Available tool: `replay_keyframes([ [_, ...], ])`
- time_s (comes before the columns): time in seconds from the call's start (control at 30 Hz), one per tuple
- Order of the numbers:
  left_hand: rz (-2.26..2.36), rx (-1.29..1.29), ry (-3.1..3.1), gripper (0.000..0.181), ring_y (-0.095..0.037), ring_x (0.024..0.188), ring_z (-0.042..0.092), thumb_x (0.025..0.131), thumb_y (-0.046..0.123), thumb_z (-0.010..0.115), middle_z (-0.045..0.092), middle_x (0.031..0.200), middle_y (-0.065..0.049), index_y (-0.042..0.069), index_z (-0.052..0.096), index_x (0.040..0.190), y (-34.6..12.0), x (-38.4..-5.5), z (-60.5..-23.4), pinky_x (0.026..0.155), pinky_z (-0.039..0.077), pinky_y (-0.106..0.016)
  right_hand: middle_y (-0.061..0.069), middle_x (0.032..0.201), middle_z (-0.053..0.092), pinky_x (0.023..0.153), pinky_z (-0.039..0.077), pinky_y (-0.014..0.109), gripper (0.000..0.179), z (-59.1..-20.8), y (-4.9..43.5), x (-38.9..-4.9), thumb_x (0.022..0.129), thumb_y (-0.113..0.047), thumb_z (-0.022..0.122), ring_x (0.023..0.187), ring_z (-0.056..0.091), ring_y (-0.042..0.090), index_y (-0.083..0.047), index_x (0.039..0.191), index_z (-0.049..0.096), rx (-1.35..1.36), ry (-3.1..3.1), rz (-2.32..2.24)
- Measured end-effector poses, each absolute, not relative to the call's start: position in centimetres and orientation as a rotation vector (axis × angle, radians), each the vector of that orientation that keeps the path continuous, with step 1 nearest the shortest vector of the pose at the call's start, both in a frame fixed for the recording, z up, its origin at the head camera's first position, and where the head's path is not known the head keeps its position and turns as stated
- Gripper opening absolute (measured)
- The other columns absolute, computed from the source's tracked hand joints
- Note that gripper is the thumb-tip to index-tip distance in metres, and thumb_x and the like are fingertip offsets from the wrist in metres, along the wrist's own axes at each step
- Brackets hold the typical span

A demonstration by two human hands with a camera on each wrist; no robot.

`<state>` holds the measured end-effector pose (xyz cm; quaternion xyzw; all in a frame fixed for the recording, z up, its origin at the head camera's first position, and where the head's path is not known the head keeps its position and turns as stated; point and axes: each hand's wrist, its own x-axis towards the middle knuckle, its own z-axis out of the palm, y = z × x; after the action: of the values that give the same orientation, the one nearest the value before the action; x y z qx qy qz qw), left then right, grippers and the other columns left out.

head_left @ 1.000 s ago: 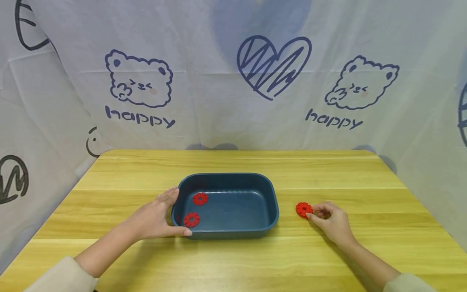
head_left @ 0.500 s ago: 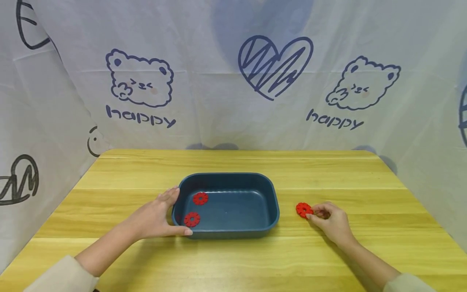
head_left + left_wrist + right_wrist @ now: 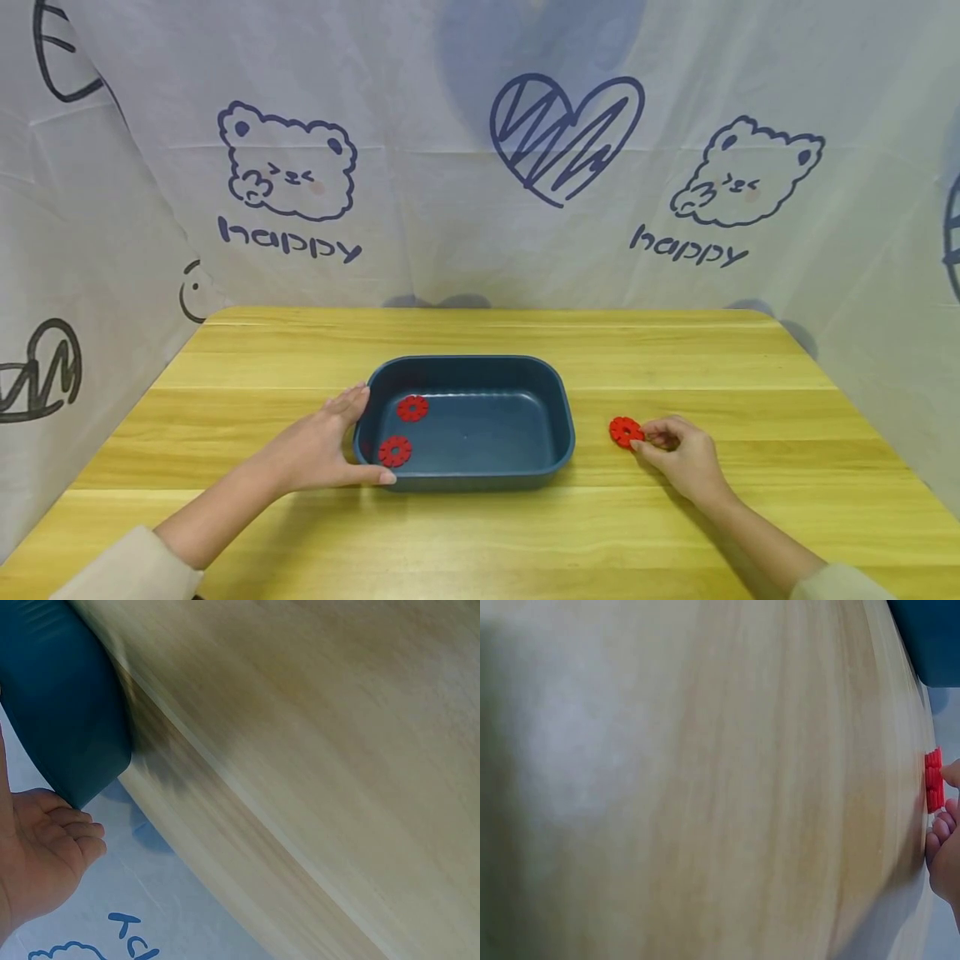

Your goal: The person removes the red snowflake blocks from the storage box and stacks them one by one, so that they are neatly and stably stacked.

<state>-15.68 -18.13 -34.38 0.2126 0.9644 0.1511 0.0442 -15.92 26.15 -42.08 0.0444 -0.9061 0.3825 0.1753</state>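
A dark blue rectangular bin (image 3: 480,482) stands on the table. My left hand (image 3: 318,446) holds its left end, thumb at the front rim and fingers at the left side. In the left wrist view, curled fingertips (image 3: 79,825) meet the bin's lower corner. Two red notched plastic discs, a rear one (image 3: 412,408) and a front one (image 3: 395,451), lie inside at the left. Right of the bin, my right hand (image 3: 686,458) pinches the edge of a small stack of red notched discs (image 3: 624,432). Its layers show edge-on in the right wrist view, resting on or very near the table.
The wooden table (image 3: 480,542) extends around the bin on all sides. Behind it hangs a pale cloth (image 3: 420,100) printed with bears, a heart and lettering. Light sleeves (image 3: 131,567) cover both forearms.
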Motion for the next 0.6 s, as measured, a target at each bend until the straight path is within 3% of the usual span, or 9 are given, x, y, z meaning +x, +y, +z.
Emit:
replay_keyframes([
  [0.6,0.466,0.654,2.952,0.115,-0.049,0.133,0.030,0.066,0.071,0.064,0.027,0.149,-0.025,-0.008,0.029,0.141,-18.14,-15.63,-34.50,0.101,0.034,-0.060,0.009,0.078,0.064,0.058,0.048,0.013,0.013,-41.91,26.14,-15.75,0.071,0.000,0.075,0.065,0.047,-0.010,0.003,0.082,0.069,0.123,-2.583,1.076],
])
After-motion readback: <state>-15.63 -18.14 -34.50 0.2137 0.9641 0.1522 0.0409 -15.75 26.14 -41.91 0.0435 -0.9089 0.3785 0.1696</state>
